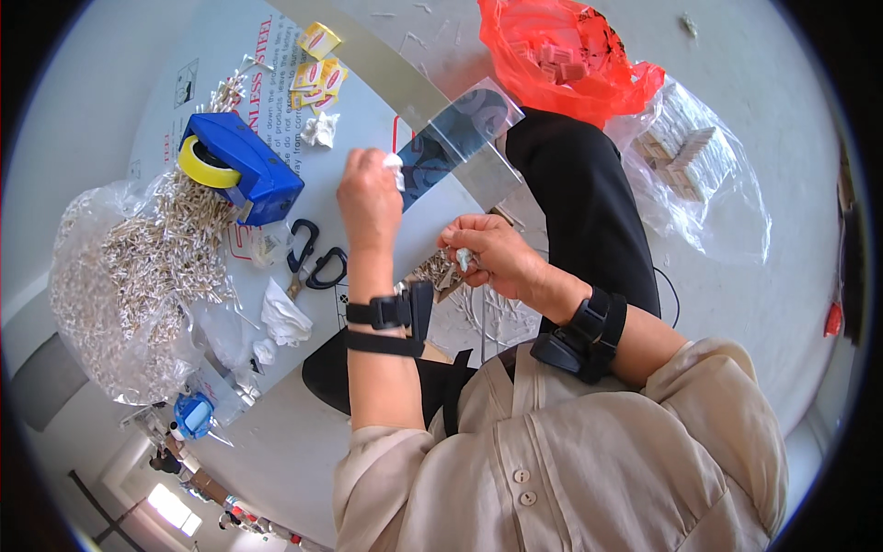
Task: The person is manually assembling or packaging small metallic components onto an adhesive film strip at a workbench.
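Observation:
My left hand [371,198] is closed around a crumpled white tissue [395,169] at the table's edge. Right beside it lies a clear plastic sheet [460,138] with a dark blue tint, partly over the edge; I cannot tell whether the hand touches it. Lower and to the right, my right hand [501,253] is curled above my lap, with a small pale wad [464,259] showing at its fingers. What exactly that wad is stays unclear. Black-handled scissors [317,262] rest on the table left of my left forearm.
On the left, a clear bag [138,276] spills many cotton swabs beside a blue tape dispenser [244,170] with yellow tape. Small yellow packets [317,78] lie farther back. A red plastic bag [561,60] and a clear bag of white packs [699,161] sit beyond my knee.

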`<state>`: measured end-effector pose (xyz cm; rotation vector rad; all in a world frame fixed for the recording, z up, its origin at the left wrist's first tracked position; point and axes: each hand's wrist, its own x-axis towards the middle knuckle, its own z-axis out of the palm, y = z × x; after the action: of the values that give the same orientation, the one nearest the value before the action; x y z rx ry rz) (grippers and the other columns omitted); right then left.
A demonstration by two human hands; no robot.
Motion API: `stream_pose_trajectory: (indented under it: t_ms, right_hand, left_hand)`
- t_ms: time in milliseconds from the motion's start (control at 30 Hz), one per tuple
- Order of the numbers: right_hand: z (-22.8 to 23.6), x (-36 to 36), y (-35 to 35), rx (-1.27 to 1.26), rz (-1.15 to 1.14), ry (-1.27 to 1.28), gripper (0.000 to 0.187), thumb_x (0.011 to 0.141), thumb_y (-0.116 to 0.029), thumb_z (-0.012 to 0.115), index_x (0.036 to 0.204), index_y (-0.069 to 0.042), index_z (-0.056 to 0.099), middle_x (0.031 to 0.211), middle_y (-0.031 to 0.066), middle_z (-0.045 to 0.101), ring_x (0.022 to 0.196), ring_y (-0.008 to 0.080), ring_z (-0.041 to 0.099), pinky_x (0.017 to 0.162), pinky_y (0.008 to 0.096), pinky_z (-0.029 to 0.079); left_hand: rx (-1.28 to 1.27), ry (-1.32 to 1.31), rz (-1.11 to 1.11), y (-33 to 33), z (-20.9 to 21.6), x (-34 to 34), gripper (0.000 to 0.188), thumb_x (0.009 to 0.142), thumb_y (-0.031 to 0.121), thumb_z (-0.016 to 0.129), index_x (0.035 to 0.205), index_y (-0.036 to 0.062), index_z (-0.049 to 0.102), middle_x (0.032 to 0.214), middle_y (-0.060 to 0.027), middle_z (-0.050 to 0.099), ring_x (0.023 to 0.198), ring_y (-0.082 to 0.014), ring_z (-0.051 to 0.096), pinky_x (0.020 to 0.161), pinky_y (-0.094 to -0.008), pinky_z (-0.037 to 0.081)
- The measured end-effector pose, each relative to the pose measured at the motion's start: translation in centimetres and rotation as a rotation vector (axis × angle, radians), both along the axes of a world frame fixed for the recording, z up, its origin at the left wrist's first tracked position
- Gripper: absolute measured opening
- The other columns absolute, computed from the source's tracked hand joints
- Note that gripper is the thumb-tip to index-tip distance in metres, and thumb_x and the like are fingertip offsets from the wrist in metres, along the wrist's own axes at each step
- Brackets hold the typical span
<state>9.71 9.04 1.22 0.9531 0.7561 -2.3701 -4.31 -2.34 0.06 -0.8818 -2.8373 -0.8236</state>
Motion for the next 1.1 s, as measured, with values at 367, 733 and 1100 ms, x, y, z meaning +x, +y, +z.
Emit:
stream_pose_trajectory:
  t_ms: [367, 733, 1100]
  right_hand:
    - [-0.4, 0.3, 0.2, -0.022, 0.002, 0.014, 0.015, 0.091, -0.016, 0.054, 0.083, -0.005, 0.059, 0.067, 0.0009, 0.052, 0.048, 0.0051, 0.035, 0.039, 0.0182, 0.025]
    - [0.0, 0.4, 0.4, -0.022, -0.013, 0.005, 0.016, 0.092, -0.016, 0.054, 0.083, -0.004, 0.058, 0.064, 0.0018, 0.051, 0.047, 0.0061, 0.035, 0.039, 0.0193, 0.024]
    - [0.3, 0.4, 0.2, -0.008, 0.049, -0.018, 0.015, 0.09, -0.016, 0.055, 0.083, -0.003, 0.059, 0.065, 0.0017, 0.051, 0.046, 0.0057, 0.036, 0.038, 0.0179, 0.022]
  left_hand:
    - [0.052, -0.175, 0.001, -3.0, 3.7, 0.1, 0.02, 0.07, -0.007, 0.055, 0.087, 0.002, 0.061, 0.08, -0.0142, 0.054, 0.076, -0.0317, 0.058, 0.069, -0.0385, 0.047]
    - [-0.336, -0.52, -0.269, -6.6, 4.3, 1.7, 0.017, 0.07, -0.003, 0.056, 0.087, 0.0019, 0.059, 0.075, -0.0133, 0.06, 0.071, -0.032, 0.059, 0.066, -0.0339, 0.048]
    - [0.02, 0.074, 0.011, -1.4, 1.3, 3.5, 0.034, 0.071, -0.013, 0.049, 0.103, -0.0024, 0.053, 0.107, -0.017, 0.052, 0.095, -0.0329, 0.053, 0.081, -0.0401, 0.047]
